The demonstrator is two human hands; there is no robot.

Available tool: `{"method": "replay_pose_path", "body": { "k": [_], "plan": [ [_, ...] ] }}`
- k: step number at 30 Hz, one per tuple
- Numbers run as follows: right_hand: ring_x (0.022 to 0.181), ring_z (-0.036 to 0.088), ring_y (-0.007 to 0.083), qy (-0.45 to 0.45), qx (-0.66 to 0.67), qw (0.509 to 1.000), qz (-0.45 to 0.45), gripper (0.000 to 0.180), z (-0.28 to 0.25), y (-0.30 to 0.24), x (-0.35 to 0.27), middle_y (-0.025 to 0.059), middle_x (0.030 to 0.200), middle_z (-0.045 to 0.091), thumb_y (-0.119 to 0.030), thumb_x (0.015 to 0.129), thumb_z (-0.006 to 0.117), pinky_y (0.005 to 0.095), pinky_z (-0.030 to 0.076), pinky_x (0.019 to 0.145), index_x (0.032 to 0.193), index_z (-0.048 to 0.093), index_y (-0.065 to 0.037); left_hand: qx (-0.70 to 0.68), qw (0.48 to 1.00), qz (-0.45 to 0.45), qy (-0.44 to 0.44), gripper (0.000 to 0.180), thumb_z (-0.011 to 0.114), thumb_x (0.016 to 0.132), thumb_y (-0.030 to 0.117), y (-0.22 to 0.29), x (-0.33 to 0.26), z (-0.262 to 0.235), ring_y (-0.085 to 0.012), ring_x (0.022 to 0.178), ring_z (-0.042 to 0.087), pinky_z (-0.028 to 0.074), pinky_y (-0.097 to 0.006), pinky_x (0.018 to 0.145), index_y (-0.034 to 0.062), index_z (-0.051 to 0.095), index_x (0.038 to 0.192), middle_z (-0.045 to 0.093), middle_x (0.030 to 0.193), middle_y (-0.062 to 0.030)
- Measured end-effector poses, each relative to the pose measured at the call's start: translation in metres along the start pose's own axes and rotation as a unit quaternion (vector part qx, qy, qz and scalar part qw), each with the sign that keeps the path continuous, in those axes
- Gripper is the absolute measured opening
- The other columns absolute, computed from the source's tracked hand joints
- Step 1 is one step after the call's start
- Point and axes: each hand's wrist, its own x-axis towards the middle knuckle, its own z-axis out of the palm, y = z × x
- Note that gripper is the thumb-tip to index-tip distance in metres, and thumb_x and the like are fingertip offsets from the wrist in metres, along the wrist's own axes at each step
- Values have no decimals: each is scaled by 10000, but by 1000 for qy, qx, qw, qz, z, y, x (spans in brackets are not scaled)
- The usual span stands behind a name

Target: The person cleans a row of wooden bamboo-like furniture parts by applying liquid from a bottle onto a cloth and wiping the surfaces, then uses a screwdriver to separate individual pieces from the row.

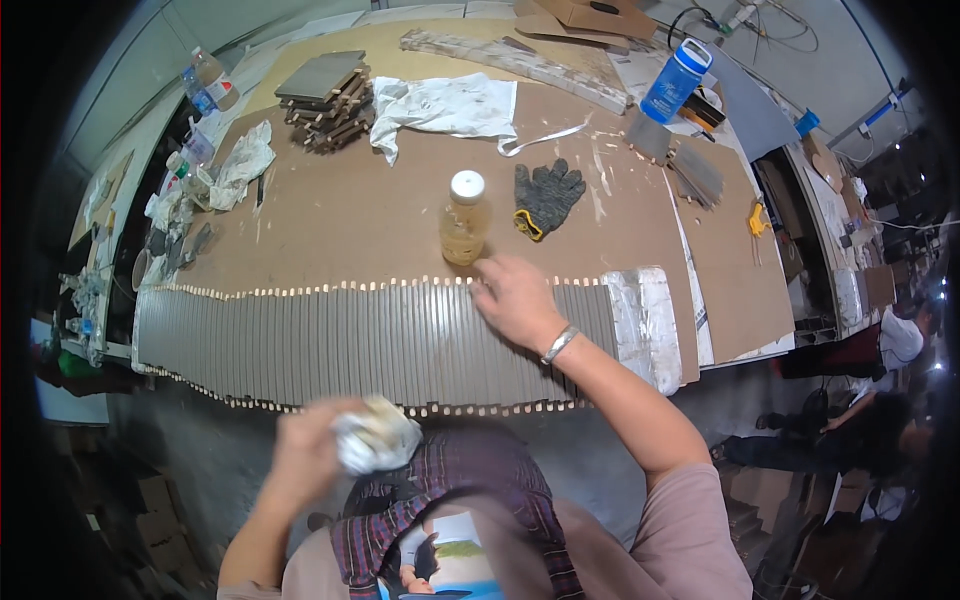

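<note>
Across the near edge of the workbench runs a long row of narrow grey slats (330, 340), packed side by side, with pale dowel ends along both long edges. Below its near edge, my left hand (308, 445), smeared by motion, is closed around a crumpled white rag (376, 440) with yellowish stains. My right hand (520, 300), a silver bracelet at its wrist, rests over the far edge of the row. Its fingers are bent together at the dowel ends, and whatever they pinch is hidden. Just beyond them stands a clear bottle (463, 235) of amber liquid with a white cap.
A dark grey knit glove (548, 198) lies right of the bottle. Farther back are a white cloth (445, 110), a stack of grey slats (325, 95) and a blue bottle (676, 82). A white wrapped block (643, 328) ends the row at right. People appear at far right.
</note>
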Motion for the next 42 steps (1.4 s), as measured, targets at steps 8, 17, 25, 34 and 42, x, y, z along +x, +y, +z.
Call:
{"method": "replay_pose_path", "body": {
  "k": [8, 17, 25, 34, 42],
  "plan": [
    [1010, 611, 344, -19, 97, 992, 84, 237, 11, -32, 50, 181, 1027, 623, -212, 872, 652, 446, 501, 842, 981, 607, -6, 244, 946, 208, -48, 621, 547, 720, -130, 10, 55, 32, -377, 1203, 605, 491, -463, 1030, 25, 582, 1320, 607, 1332, -188],
    [1203, 596, 356, 52, 223, 963, 142, 917, 19, 32, 84, 243, 1271, 612, -222, 611, 924, 406, 472, 1049, 1385, 488, 4, 4, 990, 72, 121, 392, 480, 707, -139, -13, 48, -45, -319, 1064, 686, 508, -357, 971, -52, 700, 1020, 704, 1134, -209],
    [1051, 675, 380, 90, 292, 945, 117, 776, 47, 37, 163, 226, 1090, 705, -164, 588, 909, 416, 531, 938, 1260, 555, -6, 120, 982, 145, 27, 472, 584, 799, -82, -5, 86, 8, -399, 1240, 569, 447, -470, 1070, 41, 659, 1249, 593, 1371, -175],
    [1029, 649, 415, 185, 130, 969, 102, 583, 43, 23, 134, 253, 1112, 677, -132, 743, 825, 451, 520, 918, 1233, 538, -1, 215, 960, 127, -130, 607, 684, 837, 94, -21, 43, 49, -393, 1423, 384, 317, -594, 1137, 88, 520, 1421, 436, 1534, -129],
    [757, 622, 382, -299, 237, 923, -38, 352, 66, 16, 78, 264, 888, 660, -274, 1037, 487, 438, 507, 778, 1031, 612, 55, 257, 954, 141, -65, 595, 622, 812, 11, -13, 99, 59, -420, 1395, 415, 388, -522, 1119, 0, 508, 1396, 465, 1492, -198]
  ]
}}
